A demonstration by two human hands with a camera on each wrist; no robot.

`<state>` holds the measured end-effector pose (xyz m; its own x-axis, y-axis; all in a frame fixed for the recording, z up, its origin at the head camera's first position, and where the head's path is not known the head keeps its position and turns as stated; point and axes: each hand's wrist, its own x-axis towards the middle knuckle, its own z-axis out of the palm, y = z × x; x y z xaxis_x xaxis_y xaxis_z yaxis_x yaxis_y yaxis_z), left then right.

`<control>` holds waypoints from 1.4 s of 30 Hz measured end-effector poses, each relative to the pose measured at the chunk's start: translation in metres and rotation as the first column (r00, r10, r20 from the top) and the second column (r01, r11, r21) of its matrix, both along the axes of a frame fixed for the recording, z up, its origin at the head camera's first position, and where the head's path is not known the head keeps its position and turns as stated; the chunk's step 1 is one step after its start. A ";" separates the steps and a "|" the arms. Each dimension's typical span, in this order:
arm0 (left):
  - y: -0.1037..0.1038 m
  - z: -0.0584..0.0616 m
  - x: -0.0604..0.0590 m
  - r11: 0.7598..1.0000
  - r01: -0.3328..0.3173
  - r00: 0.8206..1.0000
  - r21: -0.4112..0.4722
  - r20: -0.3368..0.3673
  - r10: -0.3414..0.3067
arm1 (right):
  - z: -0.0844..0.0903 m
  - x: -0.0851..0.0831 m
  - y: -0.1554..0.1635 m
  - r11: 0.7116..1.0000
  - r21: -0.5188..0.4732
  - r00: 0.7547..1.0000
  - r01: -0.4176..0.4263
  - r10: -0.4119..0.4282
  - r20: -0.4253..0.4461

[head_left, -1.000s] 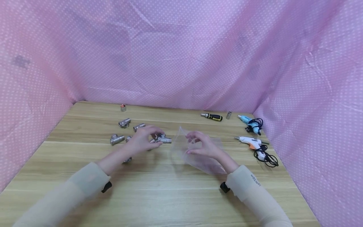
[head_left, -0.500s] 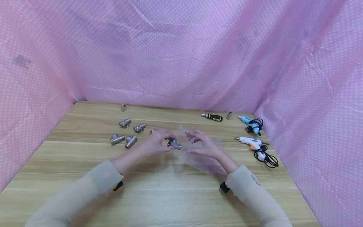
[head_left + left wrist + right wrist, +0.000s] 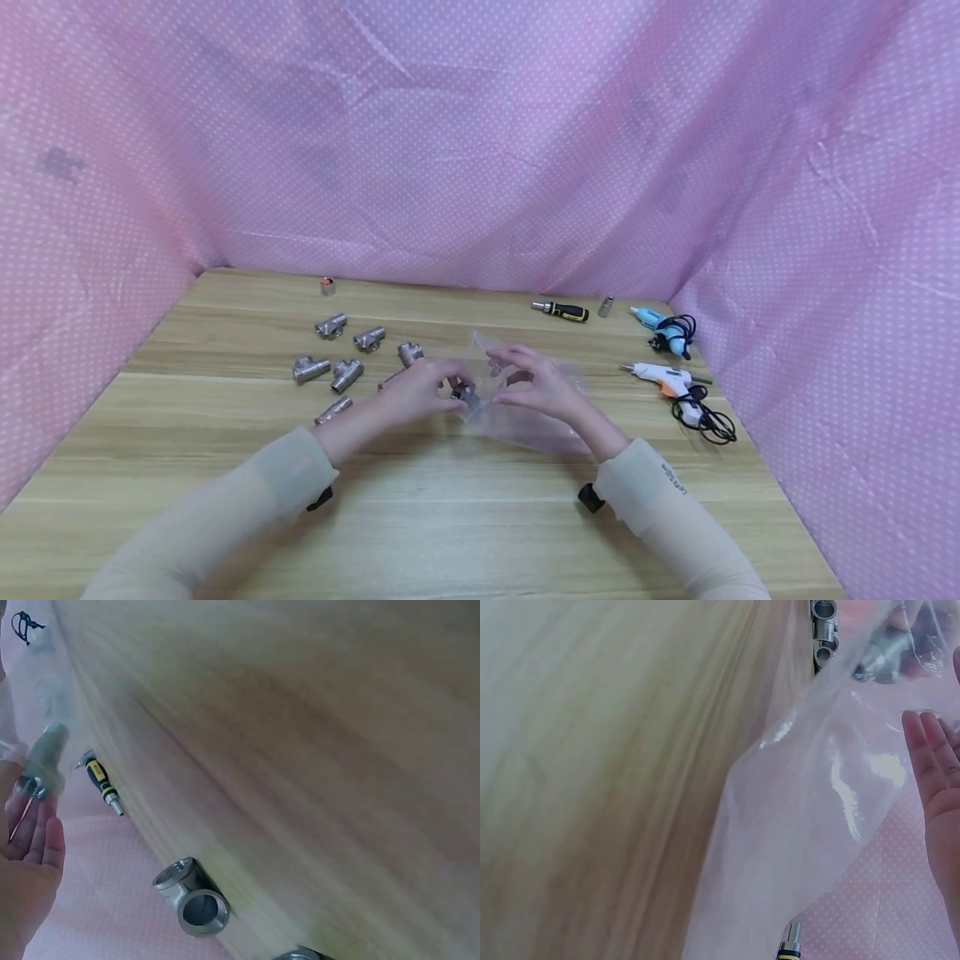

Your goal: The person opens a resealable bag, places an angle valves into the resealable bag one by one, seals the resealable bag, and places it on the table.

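My left hand [image 3: 422,390] grips a metal tee pipe fitting [image 3: 467,396] by one end, right at the mouth of a clear plastic bag [image 3: 528,432]. In the left wrist view the fitting [image 3: 48,754] looks hazy behind the film. My right hand [image 3: 536,385] holds the bag's mouth spread, thumb and fingers curved apart. Fingertips [image 3: 915,720] lie at the film's edge in the right wrist view, where the bag [image 3: 817,795] hangs down beside them. Several more tee fittings [image 3: 347,375] lie on the table left of the bag, some partly hidden by my left hand.
At the back stand a short metal fitting [image 3: 327,287] with a reddish top, a black-and-yellow screwdriver [image 3: 562,311] and a small metal connector [image 3: 605,306]. A blue glue gun [image 3: 663,327] and a white glue gun [image 3: 667,379] with coiled cords lie along the right edge.
My left hand has carried the tee fitting rightward and slightly nearer, to the bag's mouth, uncovering fittings behind it. My right hand has barely moved; the bag's edge has shifted a little.
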<state>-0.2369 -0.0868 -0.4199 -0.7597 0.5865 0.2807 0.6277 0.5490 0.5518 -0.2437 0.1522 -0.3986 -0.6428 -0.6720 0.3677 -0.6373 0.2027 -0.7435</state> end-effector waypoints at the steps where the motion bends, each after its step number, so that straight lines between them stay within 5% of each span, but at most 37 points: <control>1: -0.001 -0.001 0.000 1.000 -0.002 1.000 0.008 0.009 0.002 | 0.002 0.002 0.000 1.000 -0.011 1.000 -0.011 0.011 -0.011; 9: -0.034 0.009 0.000 0.995 -0.077 0.997 0.061 0.025 0.075 | -0.004 0.001 -0.001 0.996 -0.067 0.997 -0.053 0.050 -0.051; 15: -0.072 0.015 -0.005 0.983 -0.160 0.987 -0.087 0.010 0.162 | -0.003 0.002 0.000 0.999 -0.034 0.998 -0.034 0.032 -0.057; 21: -0.093 0.002 -0.008 0.952 -0.148 0.988 -0.268 0.014 0.157 | -0.003 0.000 -0.001 1.000 -0.003 0.998 -0.023 0.023 -0.052; 26: -0.096 -0.010 -0.014 0.939 -0.127 0.991 -0.320 -0.010 0.130 | -0.004 -0.007 -0.002 0.999 0.008 0.998 -0.040 0.040 -0.040; 42: -0.088 -0.015 -0.019 0.918 -0.091 0.995 -0.387 -0.074 0.067 | 0.005 -0.044 -0.013 0.989 0.058 0.986 -0.135 0.128 0.106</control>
<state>-0.2560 -0.1748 -0.4348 -0.7971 0.5974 0.0878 0.5983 0.7618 0.2483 -0.2875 0.1394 -0.3935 -0.5791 -0.7734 0.2578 -0.5832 0.1721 -0.7939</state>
